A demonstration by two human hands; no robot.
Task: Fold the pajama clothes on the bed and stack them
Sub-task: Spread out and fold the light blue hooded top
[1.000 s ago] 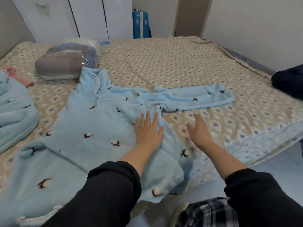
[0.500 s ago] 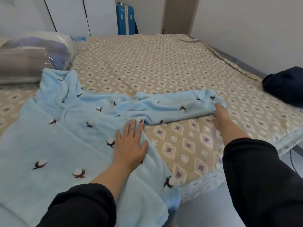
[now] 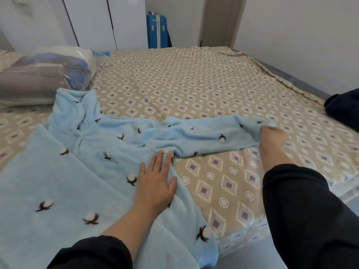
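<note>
The light blue pajama top (image 3: 93,171) lies spread face-up on the bed (image 3: 194,90), its body toward the near left and its one visible sleeve (image 3: 209,136) stretched straight out to the right. What has changed is at the cuff of that sleeve: a second ago the right hand (image 3: 272,136) was hovering by the top's side edge, just beside the left hand, and it has since travelled the sleeve's whole length and closed on the cuff, fingers curled under and out of sight, so I judge it clamped on the fabric rather than merely resting there. The left hand (image 3: 155,183) has stayed flat, fingers spread, pressing the top's body just short of where the sleeve joins it. That pairing suggests the sleeve fold is about to begin, with the armpit pinned as a hinge; the top itself is not yet folded. Beyond the collar sits a plastic-wrapped bundle (image 3: 44,74), and past the cuff, at the bed's right edge, a dark blue cloth (image 3: 343,109).
</note>
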